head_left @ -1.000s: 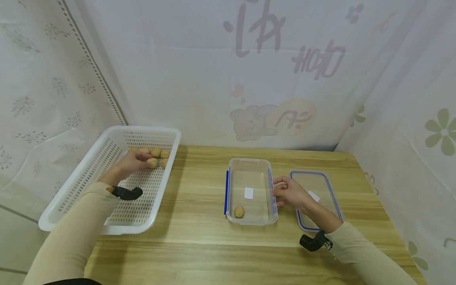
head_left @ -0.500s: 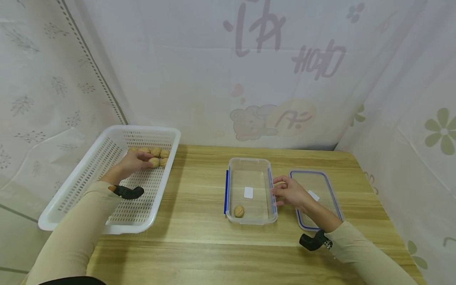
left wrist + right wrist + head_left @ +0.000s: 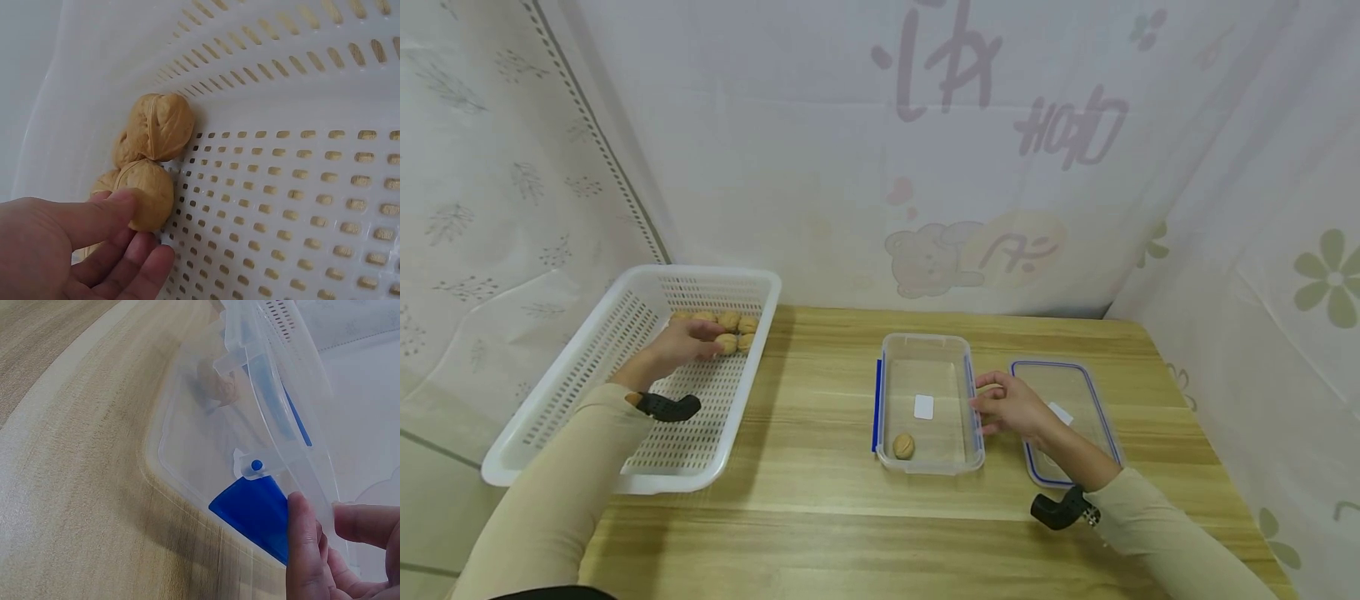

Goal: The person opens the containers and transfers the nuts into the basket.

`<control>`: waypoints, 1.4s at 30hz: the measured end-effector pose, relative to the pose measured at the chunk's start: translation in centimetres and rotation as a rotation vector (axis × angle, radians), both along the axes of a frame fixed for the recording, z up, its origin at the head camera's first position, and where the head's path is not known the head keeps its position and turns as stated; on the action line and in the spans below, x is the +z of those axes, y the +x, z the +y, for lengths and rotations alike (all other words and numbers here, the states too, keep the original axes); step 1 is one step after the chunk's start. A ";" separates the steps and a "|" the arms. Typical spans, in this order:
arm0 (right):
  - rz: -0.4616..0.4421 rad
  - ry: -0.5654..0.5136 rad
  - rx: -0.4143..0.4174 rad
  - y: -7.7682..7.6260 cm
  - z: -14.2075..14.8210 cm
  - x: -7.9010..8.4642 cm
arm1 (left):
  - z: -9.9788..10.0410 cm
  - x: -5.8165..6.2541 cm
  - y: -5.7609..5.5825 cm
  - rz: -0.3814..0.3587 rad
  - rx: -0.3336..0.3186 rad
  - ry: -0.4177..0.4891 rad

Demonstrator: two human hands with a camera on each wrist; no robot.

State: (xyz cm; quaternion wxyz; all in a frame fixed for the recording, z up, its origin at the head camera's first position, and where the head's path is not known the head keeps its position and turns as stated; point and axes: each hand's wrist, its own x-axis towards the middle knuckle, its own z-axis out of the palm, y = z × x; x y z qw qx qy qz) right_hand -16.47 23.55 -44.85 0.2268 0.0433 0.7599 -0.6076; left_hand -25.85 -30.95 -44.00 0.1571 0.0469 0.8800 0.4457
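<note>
My left hand (image 3: 683, 343) reaches into the white plastic basket (image 3: 730, 454), where several walnuts cluster at the far right corner. Its thumb lies on one walnut (image 3: 150, 197), with the index finger curled behind it; the fingers partly hide that nut. Another walnut (image 3: 161, 127) sits just beyond, against the basket wall. With my right hand (image 3: 1011, 406) I pinch the right side wall of a clear food container (image 3: 925, 367), thumb at the rim and fingers outside by a blue clip flap (image 3: 253, 512). A single walnut (image 3: 903, 446) rests in the container's near left corner.
A clear lid with a blue seal (image 3: 1075, 379) lies on the wooden table (image 3: 820, 533) right of the container, partly covered by my right forearm. Patterned white curtains (image 3: 820, 167) close off the back and both sides.
The walnut at my left fingertips has shifted slightly right, towards its neighbour. My right hand and the container stay where they were.
</note>
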 end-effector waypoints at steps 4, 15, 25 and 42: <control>0.001 0.001 -0.003 0.0 0.0 -0.1 | -0.2 0.3 0.0 0.033 -0.010 -0.004; 0.001 0.002 -0.004 0.1 0.0 0.0 | -0.3 3.8 0.3 0.014 0.003 -0.043; 0.000 0.012 -0.001 0.3 0.0 0.0 | 1.1 6.5 0.9 0.100 -0.063 -0.135; -0.004 -0.024 0.004 0.0 0.0 0.1 | 6.9 8.3 1.4 0.237 -0.242 -0.349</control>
